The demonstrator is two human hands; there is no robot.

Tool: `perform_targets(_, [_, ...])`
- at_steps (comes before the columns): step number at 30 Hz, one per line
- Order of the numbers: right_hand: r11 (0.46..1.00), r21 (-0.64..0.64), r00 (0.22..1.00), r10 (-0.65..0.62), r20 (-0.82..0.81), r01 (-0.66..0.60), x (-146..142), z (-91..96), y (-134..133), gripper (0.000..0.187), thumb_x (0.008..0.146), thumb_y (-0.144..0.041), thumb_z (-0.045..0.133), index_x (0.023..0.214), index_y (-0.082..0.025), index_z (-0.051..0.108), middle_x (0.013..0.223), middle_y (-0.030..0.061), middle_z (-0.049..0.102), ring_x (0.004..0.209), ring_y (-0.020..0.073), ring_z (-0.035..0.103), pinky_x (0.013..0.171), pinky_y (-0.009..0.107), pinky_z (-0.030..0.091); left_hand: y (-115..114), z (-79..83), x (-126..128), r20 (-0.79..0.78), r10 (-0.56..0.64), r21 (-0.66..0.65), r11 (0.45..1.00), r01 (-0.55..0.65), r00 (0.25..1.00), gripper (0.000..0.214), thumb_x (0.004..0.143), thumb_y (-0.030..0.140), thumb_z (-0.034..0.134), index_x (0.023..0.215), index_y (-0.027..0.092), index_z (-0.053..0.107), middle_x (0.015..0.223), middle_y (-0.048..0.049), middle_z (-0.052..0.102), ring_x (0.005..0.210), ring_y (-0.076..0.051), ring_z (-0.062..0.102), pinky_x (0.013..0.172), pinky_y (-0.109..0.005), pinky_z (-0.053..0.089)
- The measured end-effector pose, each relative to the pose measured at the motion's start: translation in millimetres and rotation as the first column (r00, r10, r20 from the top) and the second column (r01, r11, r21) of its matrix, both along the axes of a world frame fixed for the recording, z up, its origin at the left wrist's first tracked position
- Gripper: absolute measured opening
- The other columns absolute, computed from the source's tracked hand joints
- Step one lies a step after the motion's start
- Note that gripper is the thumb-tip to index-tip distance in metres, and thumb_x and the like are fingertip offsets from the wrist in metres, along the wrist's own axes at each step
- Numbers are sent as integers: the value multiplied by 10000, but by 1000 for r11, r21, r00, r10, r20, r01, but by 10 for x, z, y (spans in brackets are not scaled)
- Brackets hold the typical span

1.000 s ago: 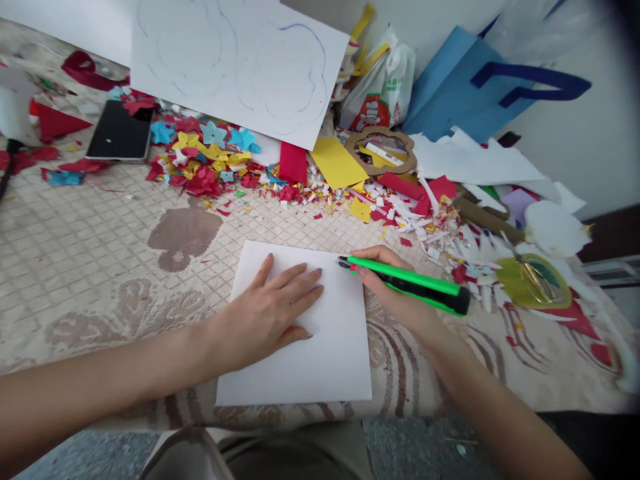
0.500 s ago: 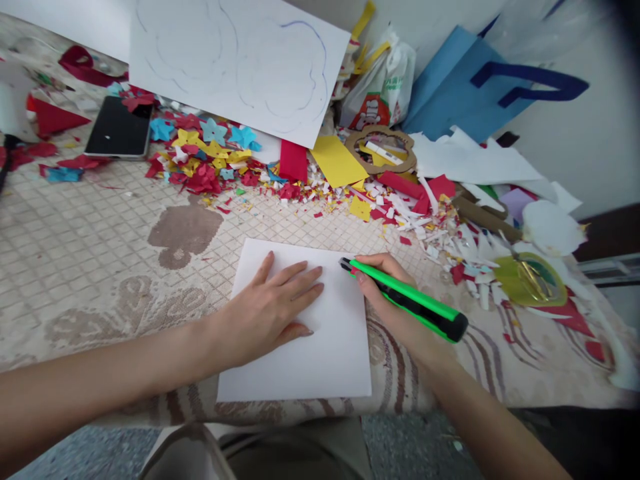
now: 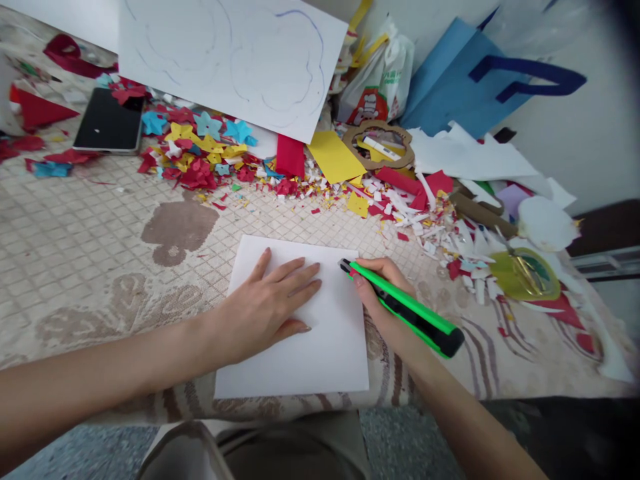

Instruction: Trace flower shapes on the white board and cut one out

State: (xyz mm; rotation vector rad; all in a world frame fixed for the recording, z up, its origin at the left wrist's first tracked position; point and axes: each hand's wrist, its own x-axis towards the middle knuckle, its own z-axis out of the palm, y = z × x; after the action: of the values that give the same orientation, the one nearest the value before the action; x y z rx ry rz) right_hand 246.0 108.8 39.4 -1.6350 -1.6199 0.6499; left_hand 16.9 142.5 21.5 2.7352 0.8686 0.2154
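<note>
A white sheet of paper (image 3: pixel 330 347) lies at the front of the table. My left hand (image 3: pixel 275 300) rests flat on it with the fingers spread. In my right hand (image 3: pixel 383 287) is a green and black utility knife (image 3: pixel 407 307), gripped between thumb and fingers. The knife's tip points left, over the upper right part of the sheet; whether the blade touches the paper I cannot tell.
Behind the sheet lie heaped paper scraps and stars (image 3: pixel 200 150), a black phone (image 3: pixel 110 121) and a large white board with curved pencil lines (image 3: pixel 270 67). Scissors (image 3: pixel 523 267) rest on a yellow tape roll (image 3: pixel 505 277) at right. A blue bag (image 3: pixel 445 87) stands at the back.
The whole view has shifted slightly. The back end of the utility knife has dropped a little, while its tip stays over the same part of the paper. My left hand stays flat in place.
</note>
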Motion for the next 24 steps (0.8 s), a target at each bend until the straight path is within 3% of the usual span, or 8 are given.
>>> perform_targets(5, [999, 14, 998, -43, 45, 42, -53, 21, -68, 142, 884, -288, 583, 1010, -229, 612, 908, 15, 671, 767, 140, 610, 669, 257, 479, 3, -5, 5, 1, -3, 7, 1000, 3, 1000, 508, 947, 412, 543, 1400, 200, 456, 1534, -67, 352, 1411, -309, 315, 1135, -630, 191])
perform_targets(24, [999, 41, 997, -24, 71, 21, 14, -46, -175, 201, 872, -270, 597, 1069, -236, 620, 1027, 37, 685, 893, 165, 635, 729, 271, 509, 12, -40, -1, -12, -5, 12, 1000, 6, 1000, 529, 932, 411, 567, 1405, 208, 443, 1543, -54, 337, 1417, -305, 300, 1125, -641, 197])
